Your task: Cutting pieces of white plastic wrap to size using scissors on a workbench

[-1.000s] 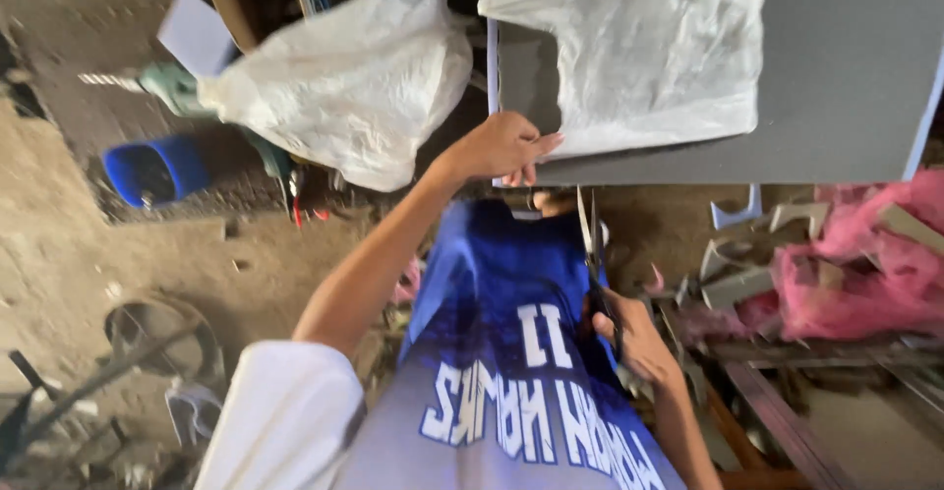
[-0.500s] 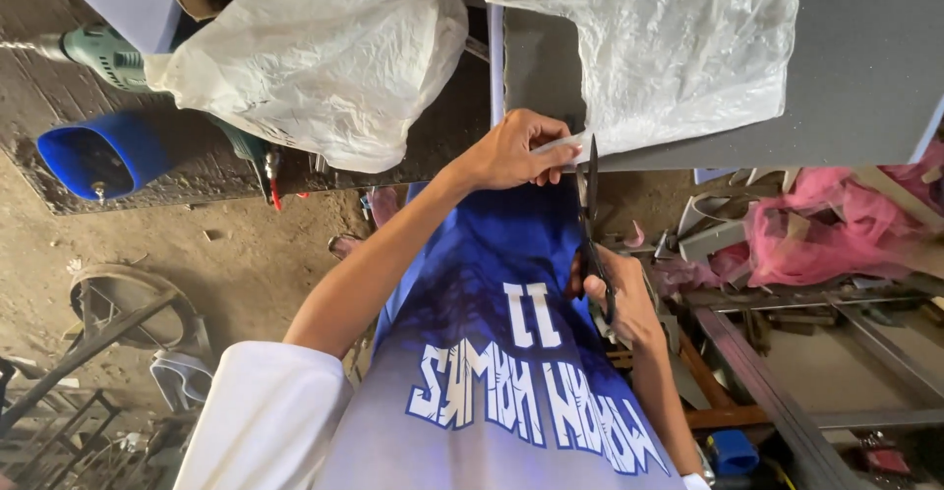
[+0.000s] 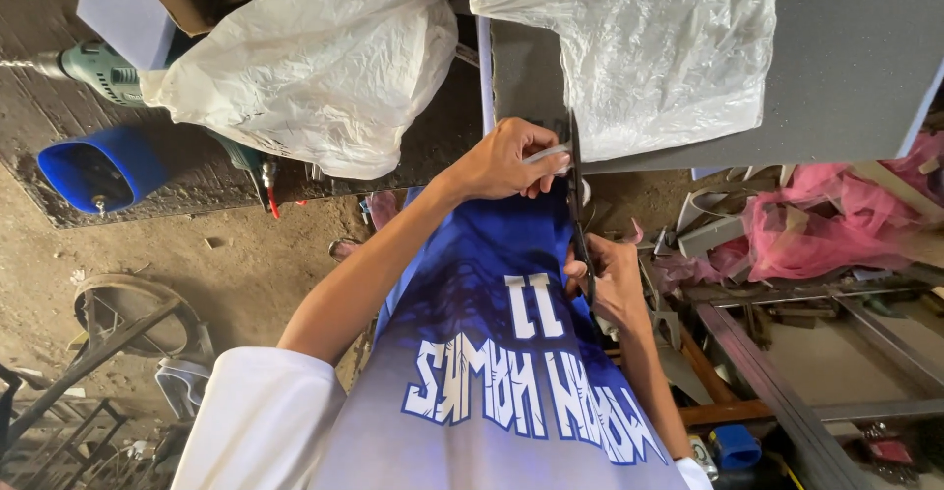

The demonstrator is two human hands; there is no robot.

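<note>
Blue tube [image 3: 98, 163]: lies at the far left on the dark mat, open end facing the camera, next to a green power drill [image 3: 98, 70].
White bag [image 3: 320, 62]: crumpled plastic, resting on the mat's near edge, left of the grey board [image 3: 836, 67].
Left hand [image 3: 503, 159]: fingers curled tight, pinching the grey board's near edge at its left corner, just beside the blades.
Scissors [image 3: 577, 205]: long dark blades upright, tips at the board's near edge, handles down in the other hand.
Right hand [image 3: 610, 279]: fingers closed through the scissors' handles, below the board's edge.
Clear bag [image 3: 659, 48]: lies on the board, reaching its near edge.
Pink netting [image 3: 816, 230]: heaped at the right, below the board.
</note>
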